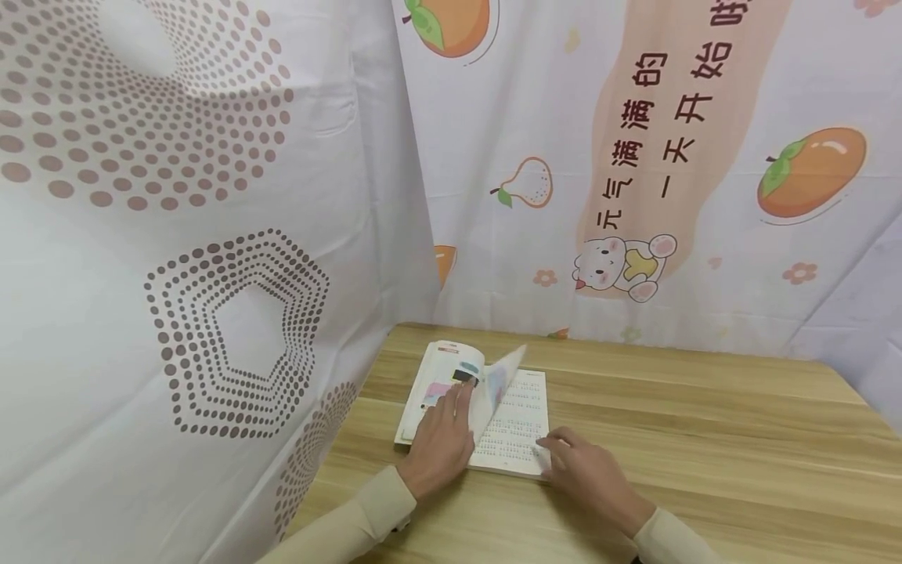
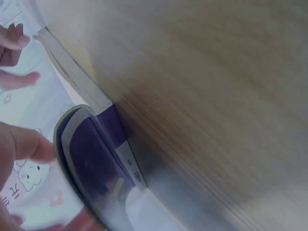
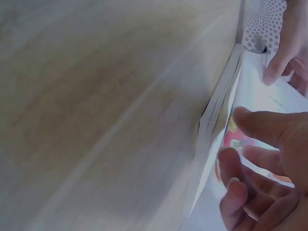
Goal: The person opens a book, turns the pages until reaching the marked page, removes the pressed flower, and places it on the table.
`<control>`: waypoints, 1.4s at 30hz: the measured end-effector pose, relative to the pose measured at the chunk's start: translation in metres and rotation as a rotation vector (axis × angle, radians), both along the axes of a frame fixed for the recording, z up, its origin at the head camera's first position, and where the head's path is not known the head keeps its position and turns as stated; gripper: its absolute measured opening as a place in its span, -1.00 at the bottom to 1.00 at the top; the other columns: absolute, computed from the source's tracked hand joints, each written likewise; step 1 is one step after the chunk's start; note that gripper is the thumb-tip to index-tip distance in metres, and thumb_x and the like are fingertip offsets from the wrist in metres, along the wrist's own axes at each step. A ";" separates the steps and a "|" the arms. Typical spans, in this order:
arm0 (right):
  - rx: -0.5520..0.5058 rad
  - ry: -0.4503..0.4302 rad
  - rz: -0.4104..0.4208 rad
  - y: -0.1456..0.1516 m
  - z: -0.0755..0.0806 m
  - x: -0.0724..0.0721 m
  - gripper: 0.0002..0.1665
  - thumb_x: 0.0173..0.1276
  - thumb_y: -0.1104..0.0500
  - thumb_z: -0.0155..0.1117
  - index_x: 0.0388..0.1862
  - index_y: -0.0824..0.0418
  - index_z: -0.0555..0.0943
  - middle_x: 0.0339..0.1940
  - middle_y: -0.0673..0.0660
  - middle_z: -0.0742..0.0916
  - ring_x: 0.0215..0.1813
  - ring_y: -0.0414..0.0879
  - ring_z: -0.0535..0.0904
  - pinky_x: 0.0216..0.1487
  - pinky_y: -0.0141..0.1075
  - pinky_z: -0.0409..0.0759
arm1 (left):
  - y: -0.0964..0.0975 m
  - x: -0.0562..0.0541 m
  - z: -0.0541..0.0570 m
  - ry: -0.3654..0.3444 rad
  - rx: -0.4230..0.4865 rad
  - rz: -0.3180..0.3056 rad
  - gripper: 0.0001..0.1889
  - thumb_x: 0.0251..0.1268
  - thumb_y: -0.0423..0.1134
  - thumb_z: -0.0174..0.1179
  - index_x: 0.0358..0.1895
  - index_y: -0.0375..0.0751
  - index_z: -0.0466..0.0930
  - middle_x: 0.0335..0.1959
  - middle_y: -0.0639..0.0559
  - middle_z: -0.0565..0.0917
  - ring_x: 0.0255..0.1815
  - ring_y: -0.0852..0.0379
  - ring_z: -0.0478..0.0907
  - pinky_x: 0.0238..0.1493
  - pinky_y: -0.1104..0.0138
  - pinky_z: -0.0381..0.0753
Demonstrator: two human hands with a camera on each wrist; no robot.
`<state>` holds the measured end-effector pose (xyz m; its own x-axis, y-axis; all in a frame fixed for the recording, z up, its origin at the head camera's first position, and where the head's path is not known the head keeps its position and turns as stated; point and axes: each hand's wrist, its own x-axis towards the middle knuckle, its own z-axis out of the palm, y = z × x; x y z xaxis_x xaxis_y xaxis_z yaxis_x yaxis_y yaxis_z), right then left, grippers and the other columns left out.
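Lower edge of the head frame: two pale sleeves (image 1: 352,521) reach in. Left hand (image 1: 442,439), lower centre, lies over the book's left page, fingers extended. Right hand (image 1: 588,474), right of it, has loosely bent fingers, thumb and forefinger apart, at the page's lower right corner; contact cannot be told.

Book (image 1: 517,435), lower centre, lies open, its spine running up the frame with a slight lean to the right, its top edge toward the curtain. A leaf (image 1: 502,388) stands raised between the pages, slanting to the upper right. The page print is too small to read. Beneath is a wood-grain table (image 1: 705,423).

Upper right, the curtain (image 1: 465,219) bears fruit, a cartoon animal and the lettering 元气满满的 一天开始啦, the last character cut by the frame.

Left wrist view only: a purple cover (image 2: 111,126) with a pale label (image 2: 132,166), its print blurred. Right wrist view only: a red-and-yellow picture (image 3: 237,137) on a page, beyond the right thumb.
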<state>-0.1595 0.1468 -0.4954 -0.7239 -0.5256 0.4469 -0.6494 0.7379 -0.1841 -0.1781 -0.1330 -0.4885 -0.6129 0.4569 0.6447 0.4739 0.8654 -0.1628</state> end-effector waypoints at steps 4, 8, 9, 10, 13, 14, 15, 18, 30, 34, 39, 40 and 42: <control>0.041 -0.041 0.037 0.003 -0.004 0.000 -0.70 0.12 0.12 0.64 -0.17 0.18 0.80 -0.14 0.06 0.74 -0.32 -0.15 0.71 -0.41 -0.35 0.65 | -0.001 -0.002 0.002 -0.001 0.040 0.001 -0.17 0.02 -0.40 0.27 0.50 -0.30 0.30 0.37 -0.47 0.33 0.21 -0.31 0.45 0.05 0.02 0.54; 0.053 -0.059 0.078 0.005 -0.002 -0.001 -0.89 0.20 0.14 0.57 -0.32 0.12 0.81 -0.21 0.01 0.76 -0.29 -0.15 0.73 -0.32 -0.31 0.69 | -0.002 -0.001 0.006 -0.070 -0.041 0.004 -0.49 0.01 -0.39 0.37 0.14 -0.08 0.67 0.34 -0.29 0.47 0.40 -0.30 0.31 0.24 -0.09 0.40; 0.064 -0.050 0.090 0.005 -0.001 -0.002 -0.92 0.21 0.15 0.56 -0.34 0.10 0.81 -0.23 -0.01 0.77 -0.29 -0.16 0.73 -0.31 -0.30 0.69 | -0.002 0.000 0.005 -0.087 -0.065 -0.002 -0.59 0.01 -0.38 0.40 0.01 -0.05 0.73 0.27 -0.21 0.54 0.38 -0.25 0.35 0.24 -0.07 0.42; 0.085 -0.036 0.101 0.005 0.000 -0.002 -0.94 0.22 0.15 0.55 -0.36 0.09 0.80 -0.25 -0.03 0.77 -0.31 -0.17 0.72 -0.32 -0.31 0.68 | -0.002 0.000 0.005 -0.104 -0.085 -0.014 -0.68 0.00 -0.38 0.43 -0.11 -0.04 0.76 0.19 -0.15 0.61 0.34 -0.21 0.40 0.22 -0.04 0.45; 0.183 0.052 0.127 0.003 0.005 -0.002 -0.90 0.20 0.21 0.54 -0.45 0.06 0.76 -0.31 -0.05 0.77 -0.42 -0.22 0.66 -0.45 -0.37 0.61 | -0.002 0.002 0.002 -0.147 -0.113 -0.045 -0.80 0.02 -0.41 0.42 -0.29 -0.02 0.79 -0.05 0.00 0.71 0.12 -0.06 0.55 0.05 0.12 0.60; 0.216 0.093 0.132 0.002 0.005 -0.002 -0.87 0.17 0.23 0.54 -0.47 0.05 0.73 -0.33 -0.05 0.76 -0.47 -0.24 0.63 -0.51 -0.39 0.57 | -0.002 0.002 0.001 -0.155 -0.117 -0.055 -0.82 0.03 -0.41 0.42 -0.32 -0.02 0.79 -0.11 0.03 0.72 0.04 -0.02 0.57 -0.03 0.17 0.63; 0.250 0.135 0.137 0.002 0.005 -0.002 -0.84 0.14 0.24 0.55 -0.50 0.03 0.71 -0.34 -0.05 0.76 -0.51 -0.26 0.59 -0.57 -0.42 0.51 | -0.002 0.003 0.000 -0.166 -0.120 -0.063 -0.83 0.05 -0.41 0.40 -0.35 -0.02 0.79 -0.15 0.06 0.72 -0.02 0.01 0.58 -0.10 0.21 0.64; 0.300 0.247 0.155 0.001 0.003 -0.003 -0.76 0.05 0.25 0.60 -0.53 0.03 0.65 -0.37 -0.04 0.73 -0.58 -0.29 0.50 -0.67 -0.46 0.35 | -0.001 0.004 -0.001 -0.183 -0.123 -0.078 -0.86 0.08 -0.38 0.39 -0.36 -0.01 0.79 -0.21 0.08 0.74 -0.13 0.07 0.59 -0.24 0.27 0.63; 0.258 0.391 0.216 0.003 -0.001 -0.006 -0.75 -0.07 0.32 0.61 -0.48 0.17 0.65 -0.39 0.02 0.69 -0.61 -0.28 0.40 -0.71 -0.46 0.26 | 0.000 0.004 -0.001 -0.166 -0.118 -0.077 -0.96 0.13 -0.29 0.38 -0.39 -0.03 0.75 -0.22 0.02 0.72 -0.22 0.00 0.58 -0.34 0.30 0.63; 0.231 0.392 0.225 0.003 -0.001 -0.006 -0.74 -0.06 0.33 0.62 -0.50 0.14 0.64 -0.40 0.00 0.69 -0.60 -0.30 0.39 -0.71 -0.47 0.25 | 0.001 0.003 -0.001 -0.174 -0.139 -0.101 -0.92 0.13 -0.32 0.41 -0.41 -0.01 0.77 -0.18 0.05 0.74 -0.07 0.00 0.59 -0.22 0.26 0.64; 0.182 0.328 0.221 0.002 0.000 -0.006 -0.81 -0.01 0.31 0.60 -0.42 0.16 0.74 -0.38 -0.02 0.70 -0.56 -0.34 0.45 -0.64 -0.51 0.36 | 0.004 0.005 0.001 -0.245 -0.136 -0.153 -0.94 0.20 -0.25 0.43 -0.38 0.03 0.79 -0.14 0.12 0.74 0.05 0.05 0.56 -0.02 0.21 0.60; 0.166 0.310 0.214 0.002 0.000 -0.006 -0.83 0.02 0.31 0.59 -0.40 0.16 0.76 -0.37 -0.03 0.71 -0.54 -0.35 0.48 -0.62 -0.52 0.40 | 0.005 0.005 0.001 -0.264 -0.133 -0.157 -0.96 0.22 -0.16 0.45 -0.37 0.04 0.79 -0.14 0.12 0.74 0.05 0.06 0.55 0.00 0.20 0.58; 0.123 0.274 0.193 0.002 -0.001 -0.006 -0.84 0.05 0.29 0.60 -0.38 0.14 0.77 -0.37 -0.06 0.71 -0.53 -0.37 0.50 -0.57 -0.51 0.47 | 0.006 0.007 0.001 -0.292 -0.132 -0.159 -0.78 0.25 0.08 0.43 -0.34 0.04 0.78 -0.13 0.13 0.73 0.04 0.08 0.53 0.00 0.20 0.56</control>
